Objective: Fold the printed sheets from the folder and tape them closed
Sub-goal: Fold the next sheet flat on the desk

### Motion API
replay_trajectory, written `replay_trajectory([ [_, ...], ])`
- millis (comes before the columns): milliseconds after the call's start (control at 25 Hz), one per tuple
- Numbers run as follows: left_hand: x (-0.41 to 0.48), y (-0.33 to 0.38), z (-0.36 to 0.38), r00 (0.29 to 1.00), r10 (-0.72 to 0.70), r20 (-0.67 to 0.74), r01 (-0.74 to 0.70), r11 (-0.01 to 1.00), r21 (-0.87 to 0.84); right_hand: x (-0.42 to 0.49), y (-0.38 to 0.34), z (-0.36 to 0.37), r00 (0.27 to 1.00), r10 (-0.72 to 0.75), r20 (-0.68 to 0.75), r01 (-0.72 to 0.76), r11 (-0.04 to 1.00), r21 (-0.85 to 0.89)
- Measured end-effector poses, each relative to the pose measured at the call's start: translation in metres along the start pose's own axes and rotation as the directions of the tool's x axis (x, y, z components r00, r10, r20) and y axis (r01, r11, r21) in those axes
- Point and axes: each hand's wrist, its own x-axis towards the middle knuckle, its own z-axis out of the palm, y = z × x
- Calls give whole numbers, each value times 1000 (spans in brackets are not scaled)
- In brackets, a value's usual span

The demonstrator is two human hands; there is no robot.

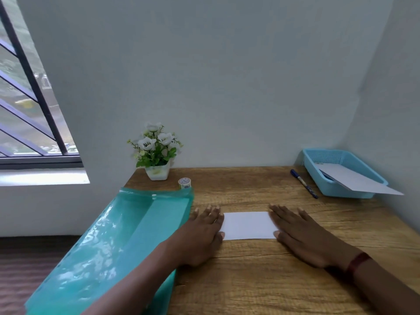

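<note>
Both forearms reach in from the bottom edge, the left one crossing over the teal folder (102, 235). The left hand (200, 233) lies flat on the wooden table (250, 280), fingers straight and spread, its fingertips and thumb touching the left end of the folded sheet (248, 225). The right hand (300, 235) mirrors it – palm down, fingers straight, resting on the sheet's right end; neither hand grips anything. A dark red band (358, 263) circles the right wrist.

Between the two hands the sheet shows as a plain white rectangle lying flat on the table, near its middle. No print can be made out on the face that shows.

Just to the left, the folder lies open along the table's left side, its flap turned back and part of it overhanging the edge. Behind its far end stands a small roll of tape (184, 183), and behind that a white pot of flowers (157, 172) against the wall. At the far right a blue pen (303, 183) lies beside a blue basket (327, 187) – a white sheet of paper (356, 178) rests in it, one corner sticking out over the rim. A barred window (22, 110) fills the upper left.
</note>
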Motion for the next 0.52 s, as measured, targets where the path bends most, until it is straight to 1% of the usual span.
replay_trajectory([
  [80, -2, 2, 3, 999, -6, -36, 6, 1000, 12, -2, -4, 0, 1000, 11, -10, -11, 1000, -9],
  [200, -4, 5, -1, 999, -3, -46, 4, 1000, 14, -3, -5, 0, 999, 23, -26, -24, 999, -26],
  [320, -10, 8, -11, 991, -5, -130, 5, 1000, -2, -4, -11, -9, 995, 52, -85, -52, 999, 1],
  [440, -18, 11, -23, 976, -2, -220, -3, 1000, -22, -5, -26, -19, 993, 12, -119, -12, 1000, 3],
  [520, -26, 5, -31, 962, -22, -270, 12, 999, -37, -4, -38, -26, 987, -46, -156, 43, 999, -26],
])
